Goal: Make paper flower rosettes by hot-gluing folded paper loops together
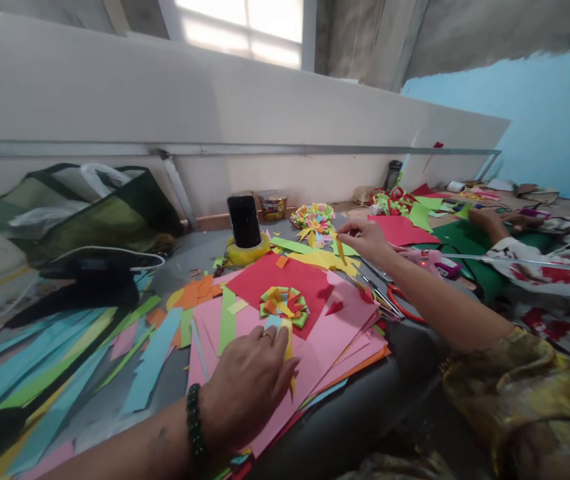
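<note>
A round paper flower (285, 303) in green, orange and yellow lies on a red sheet (252, 277) atop stacked pink sheets (349, 313). My left hand (249, 373) rests low over the pile, its fingers curled onto the blue and yellow strips at the flower's lower edge. The fingertips' underside is hidden. Farther off to the right, my right hand (365, 238) pinches a narrow yellow paper strip (341, 250) that hangs above yellow scraps (322, 260). Scissors (377, 287) and an orange-handled tool (405, 303) lie beneath my right forearm.
A phone (244, 221) leans upright by a yellow tape roll (249, 251). Behind are a snack cup (272, 205) and a finished-looking flower cluster (313, 217). Coloured strips (155, 360) cover the left side; a green bag (85, 213) stands there. A co-worker's hand (489, 223) is at right.
</note>
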Action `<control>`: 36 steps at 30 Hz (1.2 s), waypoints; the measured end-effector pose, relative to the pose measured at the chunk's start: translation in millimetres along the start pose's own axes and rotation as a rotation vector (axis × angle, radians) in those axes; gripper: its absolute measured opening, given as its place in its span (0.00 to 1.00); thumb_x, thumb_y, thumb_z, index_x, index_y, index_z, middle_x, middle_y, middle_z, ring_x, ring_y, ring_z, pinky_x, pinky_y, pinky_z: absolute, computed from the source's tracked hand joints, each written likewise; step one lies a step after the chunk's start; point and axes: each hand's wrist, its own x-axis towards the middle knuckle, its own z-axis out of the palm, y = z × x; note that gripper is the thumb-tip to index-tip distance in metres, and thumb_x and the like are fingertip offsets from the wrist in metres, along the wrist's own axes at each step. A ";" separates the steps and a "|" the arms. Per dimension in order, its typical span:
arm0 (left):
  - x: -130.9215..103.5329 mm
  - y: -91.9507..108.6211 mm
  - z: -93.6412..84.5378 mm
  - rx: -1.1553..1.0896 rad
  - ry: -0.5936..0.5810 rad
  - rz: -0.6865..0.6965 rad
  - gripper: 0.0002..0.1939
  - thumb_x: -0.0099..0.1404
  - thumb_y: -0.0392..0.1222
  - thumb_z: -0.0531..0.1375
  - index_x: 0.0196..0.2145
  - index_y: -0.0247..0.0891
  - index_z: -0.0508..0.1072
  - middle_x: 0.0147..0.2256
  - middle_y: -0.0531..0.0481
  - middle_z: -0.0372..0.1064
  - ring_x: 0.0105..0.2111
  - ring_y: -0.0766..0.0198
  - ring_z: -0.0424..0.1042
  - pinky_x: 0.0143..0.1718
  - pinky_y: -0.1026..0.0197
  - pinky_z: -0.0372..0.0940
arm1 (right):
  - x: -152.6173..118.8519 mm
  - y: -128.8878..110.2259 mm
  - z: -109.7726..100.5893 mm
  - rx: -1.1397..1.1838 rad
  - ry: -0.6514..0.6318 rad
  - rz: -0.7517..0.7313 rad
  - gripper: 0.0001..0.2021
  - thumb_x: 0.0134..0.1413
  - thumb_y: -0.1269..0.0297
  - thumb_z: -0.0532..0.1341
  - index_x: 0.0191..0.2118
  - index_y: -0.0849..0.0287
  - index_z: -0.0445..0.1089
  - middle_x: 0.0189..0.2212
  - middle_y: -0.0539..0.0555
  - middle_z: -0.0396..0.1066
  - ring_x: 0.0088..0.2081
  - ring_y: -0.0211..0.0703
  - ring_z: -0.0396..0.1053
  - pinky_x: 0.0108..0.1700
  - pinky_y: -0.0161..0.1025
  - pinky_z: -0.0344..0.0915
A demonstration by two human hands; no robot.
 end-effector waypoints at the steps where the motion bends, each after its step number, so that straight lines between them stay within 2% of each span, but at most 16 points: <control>1: 1.0 -4.7 -1.6 -0.058 0.061 -0.002 0.12 0.71 0.41 0.54 0.44 0.36 0.76 0.43 0.38 0.77 0.41 0.49 0.76 0.40 0.50 0.73 | -3.7 -10.9 0.1 0.036 0.027 -0.041 0.06 0.49 0.66 0.61 0.29 0.58 0.76 0.29 0.51 0.75 0.28 0.38 0.66 0.31 0.35 0.61; 4: 7.4 -21.2 -8.6 -0.375 0.312 -0.033 0.11 0.69 0.46 0.56 0.42 0.40 0.75 0.40 0.44 0.76 0.39 0.55 0.75 0.38 0.55 0.71 | -19.7 -47.1 4.8 0.174 0.079 -0.249 0.04 0.48 0.67 0.63 0.26 0.58 0.74 0.26 0.50 0.72 0.27 0.37 0.64 0.32 0.36 0.61; 6: 13.4 -30.7 -13.9 -0.654 0.449 -0.119 0.12 0.65 0.51 0.60 0.40 0.41 0.72 0.33 0.50 0.72 0.29 0.62 0.71 0.30 0.61 0.68 | -32.0 -70.8 12.2 0.232 0.063 -0.383 0.04 0.50 0.68 0.63 0.27 0.58 0.74 0.25 0.49 0.71 0.28 0.37 0.64 0.33 0.36 0.61; 9: 21.7 -38.7 -19.4 -0.962 0.488 -0.232 0.19 0.55 0.53 0.66 0.39 0.40 0.70 0.30 0.54 0.68 0.27 0.65 0.67 0.26 0.64 0.65 | -47.4 -99.6 28.9 0.214 0.040 -0.536 0.04 0.51 0.70 0.63 0.27 0.58 0.74 0.28 0.50 0.71 0.31 0.39 0.65 0.37 0.37 0.62; 13: 26.6 -41.0 -20.7 -1.167 0.400 -0.280 0.13 0.52 0.48 0.65 0.32 0.39 0.69 0.27 0.55 0.67 0.27 0.66 0.67 0.28 0.64 0.64 | -56.5 -120.9 50.8 0.152 -0.005 -0.637 0.04 0.53 0.70 0.64 0.28 0.58 0.73 0.31 0.52 0.71 0.36 0.42 0.67 0.39 0.39 0.62; 16: 27.0 -41.4 -21.3 -1.257 0.355 -0.299 0.09 0.50 0.44 0.63 0.26 0.39 0.68 0.22 0.58 0.64 0.23 0.69 0.63 0.26 0.66 0.62 | -56.5 -126.1 57.2 0.177 -0.085 -0.579 0.02 0.53 0.71 0.64 0.30 0.58 0.72 0.33 0.53 0.72 0.38 0.42 0.67 0.41 0.39 0.63; 17: 27.0 -41.9 -21.9 -1.285 0.364 -0.305 0.09 0.49 0.44 0.63 0.25 0.39 0.67 0.21 0.58 0.64 0.22 0.70 0.63 0.26 0.66 0.63 | -56.1 -126.4 56.9 0.211 -0.126 -0.540 0.01 0.54 0.70 0.64 0.33 0.58 0.72 0.34 0.53 0.73 0.38 0.42 0.68 0.41 0.39 0.64; 19: 27.6 -43.4 -23.1 -1.334 0.412 -0.325 0.10 0.49 0.45 0.64 0.24 0.38 0.68 0.21 0.57 0.65 0.23 0.69 0.65 0.27 0.65 0.65 | -55.5 -124.9 54.1 0.304 -0.247 -0.433 0.05 0.56 0.66 0.64 0.38 0.58 0.71 0.36 0.53 0.74 0.37 0.41 0.69 0.40 0.38 0.65; 21: 28.6 -45.8 -24.0 -1.374 0.452 -0.359 0.11 0.48 0.46 0.66 0.25 0.38 0.70 0.23 0.56 0.67 0.24 0.69 0.67 0.28 0.65 0.67 | -56.2 -121.1 51.2 0.385 -0.387 -0.310 0.07 0.56 0.63 0.65 0.39 0.59 0.69 0.33 0.52 0.74 0.33 0.38 0.69 0.35 0.36 0.65; 24: 30.2 -49.3 -23.3 -1.414 0.474 -0.415 0.14 0.48 0.47 0.68 0.29 0.37 0.72 0.26 0.55 0.71 0.24 0.68 0.70 0.28 0.64 0.69 | -59.5 -113.2 50.2 0.476 -0.535 -0.166 0.06 0.54 0.68 0.64 0.34 0.58 0.65 0.25 0.46 0.69 0.26 0.34 0.66 0.29 0.33 0.62; 29: 33.5 -53.5 -15.9 -1.394 0.457 -0.428 0.16 0.48 0.45 0.68 0.34 0.37 0.72 0.21 0.58 0.69 0.20 0.69 0.69 0.25 0.66 0.67 | -63.3 -105.3 52.0 0.602 -0.576 -0.029 0.06 0.52 0.70 0.65 0.29 0.58 0.67 0.20 0.44 0.66 0.23 0.33 0.64 0.26 0.32 0.59; 33: 37.6 -57.4 -5.7 -1.347 0.456 -0.413 0.16 0.50 0.46 0.67 0.34 0.38 0.71 0.20 0.60 0.67 0.20 0.69 0.69 0.23 0.66 0.66 | -61.9 -102.2 53.8 0.502 -0.631 0.079 0.04 0.52 0.74 0.64 0.30 0.60 0.71 0.21 0.46 0.69 0.24 0.33 0.66 0.27 0.31 0.60; 36: 39.6 -59.8 1.4 -1.309 0.428 -0.404 0.16 0.51 0.46 0.66 0.36 0.38 0.71 0.20 0.59 0.67 0.20 0.68 0.69 0.23 0.66 0.66 | -60.6 -97.2 57.4 0.370 -0.637 0.057 0.04 0.52 0.75 0.64 0.31 0.60 0.71 0.21 0.45 0.70 0.23 0.33 0.66 0.27 0.31 0.60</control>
